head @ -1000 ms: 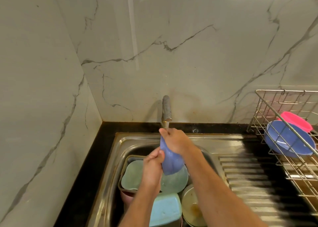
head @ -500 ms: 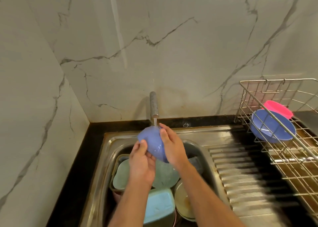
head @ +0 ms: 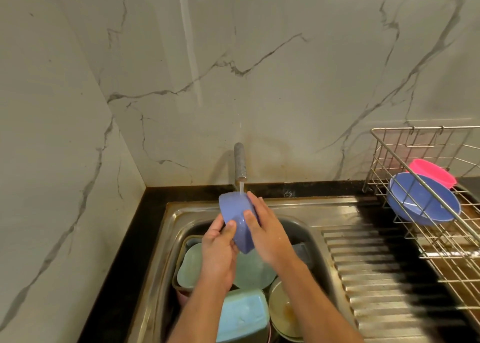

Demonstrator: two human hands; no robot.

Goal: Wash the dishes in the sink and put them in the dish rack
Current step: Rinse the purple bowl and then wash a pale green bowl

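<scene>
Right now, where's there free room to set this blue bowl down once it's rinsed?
Free: the ribbed drainboard between sink basin and dish rack, and the rack's near wires in front of its blue bowl. Crowded: the basin, stacked with dishes under both hands.

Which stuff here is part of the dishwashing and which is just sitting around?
Part of the job: blue bowl held by left hand and right hand, running tap, dishes in sink, dish rack.
Just there: marble wall, black counter.
</scene>
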